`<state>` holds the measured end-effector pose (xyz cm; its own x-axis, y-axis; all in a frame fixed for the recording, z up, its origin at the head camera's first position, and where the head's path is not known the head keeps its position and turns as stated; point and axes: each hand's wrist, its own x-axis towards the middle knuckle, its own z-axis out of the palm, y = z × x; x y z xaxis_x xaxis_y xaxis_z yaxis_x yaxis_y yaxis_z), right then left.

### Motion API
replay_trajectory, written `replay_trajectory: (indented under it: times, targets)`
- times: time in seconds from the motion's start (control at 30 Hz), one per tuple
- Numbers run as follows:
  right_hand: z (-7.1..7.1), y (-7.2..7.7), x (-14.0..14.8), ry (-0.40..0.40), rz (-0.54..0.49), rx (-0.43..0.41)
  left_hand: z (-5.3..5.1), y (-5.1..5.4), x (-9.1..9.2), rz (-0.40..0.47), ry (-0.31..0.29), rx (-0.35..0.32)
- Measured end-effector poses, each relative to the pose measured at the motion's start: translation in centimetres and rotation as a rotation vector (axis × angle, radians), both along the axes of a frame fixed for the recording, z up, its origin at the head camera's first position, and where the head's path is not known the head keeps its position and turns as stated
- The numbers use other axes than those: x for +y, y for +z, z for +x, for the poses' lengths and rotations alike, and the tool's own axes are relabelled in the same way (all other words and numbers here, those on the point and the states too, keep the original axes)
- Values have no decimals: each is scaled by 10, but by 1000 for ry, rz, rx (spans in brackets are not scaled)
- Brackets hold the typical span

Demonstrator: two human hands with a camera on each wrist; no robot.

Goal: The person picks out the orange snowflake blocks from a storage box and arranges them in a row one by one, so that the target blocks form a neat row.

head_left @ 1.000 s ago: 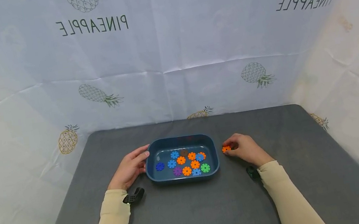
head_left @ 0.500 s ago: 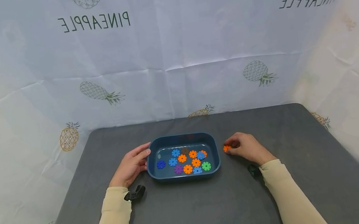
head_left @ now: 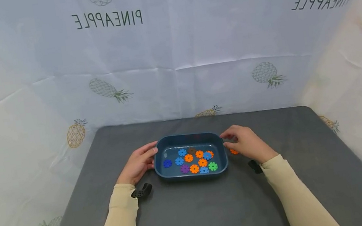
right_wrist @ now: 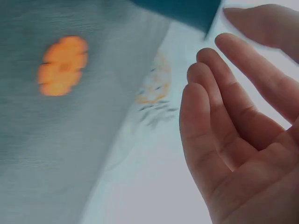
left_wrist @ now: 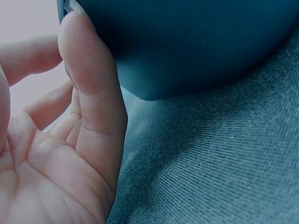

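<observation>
A dark blue rectangular tray (head_left: 187, 139) sits on the table with several notched plastic discs in it: orange, blue, purple, brown and green. At its left end my left hand (head_left: 138, 165) grips the rim, the thumb over the edge in the left wrist view. My right hand (head_left: 249, 145) is by the tray's right rim, thumb and index finger apart; whether they touch it I cannot tell. Just right of the tray, a loose orange notched disc (right_wrist: 63, 66) lies on the table, partly hidden by that hand in the head view.
The grey table (head_left: 195, 211) has its back edge against a hanging white pineapple-print cloth (head_left: 171, 45), which also covers both sides. A black band (head_left: 142, 191) is at the left wrist.
My right hand has let go of the orange disc, leaving it on the table, and moved left to the tray's right rim. The left hand keeps its grip; the head view has shifted slightly.
</observation>
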<state>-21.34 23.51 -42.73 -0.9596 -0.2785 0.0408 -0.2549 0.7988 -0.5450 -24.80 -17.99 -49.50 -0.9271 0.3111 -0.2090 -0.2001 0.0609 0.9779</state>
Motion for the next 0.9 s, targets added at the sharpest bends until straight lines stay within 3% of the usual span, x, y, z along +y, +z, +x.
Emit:
replay_trajectory:
  times: [0.2, 0.4, 0.67, 0.9]
  targets:
    - [-13, 31, -32, 133, 96, -5, 0, 0, 0, -1, 0, 1]
    - [-23, 44, -68, 300, 205, -63, 1, 0, -1, 3, 6, -2]
    - [-27, 30, -108, 517, 337, -154, 2, 3, 0, 6, 10, -8]
    - [-23, 14, -131, 606, 483, -143, 2, 2, 0, 5, 12, -6]
